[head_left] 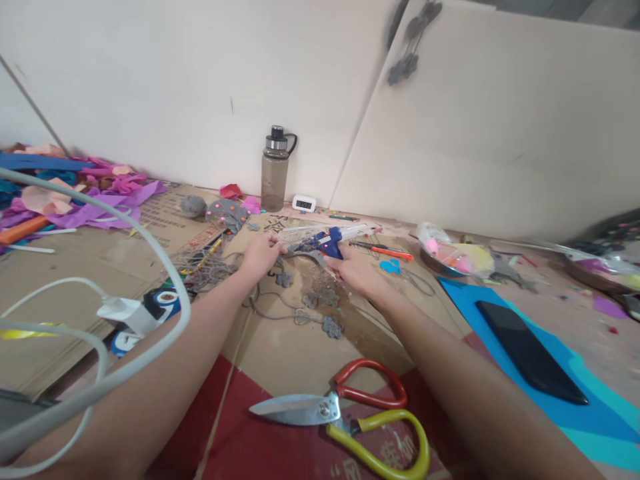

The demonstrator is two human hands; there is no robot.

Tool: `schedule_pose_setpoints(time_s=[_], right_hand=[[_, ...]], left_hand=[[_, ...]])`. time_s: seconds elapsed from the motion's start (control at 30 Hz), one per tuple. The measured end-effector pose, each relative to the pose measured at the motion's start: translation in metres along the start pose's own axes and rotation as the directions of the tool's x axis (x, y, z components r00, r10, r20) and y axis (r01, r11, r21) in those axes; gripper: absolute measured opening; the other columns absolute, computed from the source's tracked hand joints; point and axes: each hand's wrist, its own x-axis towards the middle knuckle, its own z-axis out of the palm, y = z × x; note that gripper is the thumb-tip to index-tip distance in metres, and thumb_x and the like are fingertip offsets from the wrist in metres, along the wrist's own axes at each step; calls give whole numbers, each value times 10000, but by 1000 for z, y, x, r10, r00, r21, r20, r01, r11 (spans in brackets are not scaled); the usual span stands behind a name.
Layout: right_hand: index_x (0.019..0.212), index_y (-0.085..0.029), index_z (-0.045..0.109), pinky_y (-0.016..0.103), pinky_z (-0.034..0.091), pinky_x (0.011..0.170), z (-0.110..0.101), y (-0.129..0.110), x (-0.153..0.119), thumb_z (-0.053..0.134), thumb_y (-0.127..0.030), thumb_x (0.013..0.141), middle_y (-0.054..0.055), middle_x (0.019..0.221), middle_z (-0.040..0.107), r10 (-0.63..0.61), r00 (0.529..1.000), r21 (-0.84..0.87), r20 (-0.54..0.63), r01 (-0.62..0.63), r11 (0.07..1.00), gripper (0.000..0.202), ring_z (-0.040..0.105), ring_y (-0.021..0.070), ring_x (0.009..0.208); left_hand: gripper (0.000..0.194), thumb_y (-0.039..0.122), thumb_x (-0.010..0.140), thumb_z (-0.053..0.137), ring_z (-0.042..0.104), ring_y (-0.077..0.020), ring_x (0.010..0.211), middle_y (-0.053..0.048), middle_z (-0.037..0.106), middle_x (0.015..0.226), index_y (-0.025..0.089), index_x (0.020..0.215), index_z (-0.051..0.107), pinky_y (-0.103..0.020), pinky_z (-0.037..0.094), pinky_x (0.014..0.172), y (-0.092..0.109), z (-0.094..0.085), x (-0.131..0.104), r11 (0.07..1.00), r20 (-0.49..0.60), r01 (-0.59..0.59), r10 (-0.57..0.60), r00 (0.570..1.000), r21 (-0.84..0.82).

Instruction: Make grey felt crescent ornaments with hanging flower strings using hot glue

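I curl my right hand (354,270) around a blue glue gun (329,241); near its front, my left hand (263,255) bunches closed, pinching what I cannot tell.

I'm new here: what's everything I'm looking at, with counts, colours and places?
Glue gun: one, blue, centre.
Flower shapes: several, grey, centre.
Scissors: one pair, red and yellow handles, front.
Cardboard: at least two pieces, brown and red, beneath.
Slim tool: one, orange, right of glue gun.
Bottle: one, translucent grey, back.
Digital clock: one, white, beside bottle.
Phone: one, black, right.
Sheets: at least two, blue and turquoise, under phone.
Dishes: apparently two, dark, right.
Paper scraps: many, mixed colours, far left.
Plug: one, white, left.
Cables: several, white, left.
Ornament: one, grey, upper right.
Wall panels: several, white, behind.
Left fingers: one set, near glue gun nozzle.
Right fingers: one set, on glue gun handle.
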Motion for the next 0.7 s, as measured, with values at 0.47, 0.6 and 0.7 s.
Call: schedule_pose_setpoints(time_s=[0.47,0.6,0.7], right_hand=[[913,-191,493,197,400,426,-2,8,3,563,-253,792,21,790,682,53,997,314,57,-68,947,152,449,72,453],[893,-189,489,211,390,438,-1,8,3,537,-255,804,18,775,663,84,994,271,69,-100,957,121,439,79,455],[888,-181,513,229,405,503,-2,4,2,509,-253,818,26,784,664,74,997,96,33,-77,992,101,491,102,512]], left_hand=[[102,222,780,514,636,-169,678,-46,730,777,186,721,590,-271,447,638,0,0,0,1000,-5,7,-7,1000,8],[86,227,774,521,639,-175,695,-50,731,783,190,730,585,-275,453,651,-1,0,0,1000,1,1,-1,1000,-6],[91,228,774,522,644,-176,708,-50,732,788,190,727,590,-273,457,660,-2,0,1,1000,2,-4,4,1000,-4]])
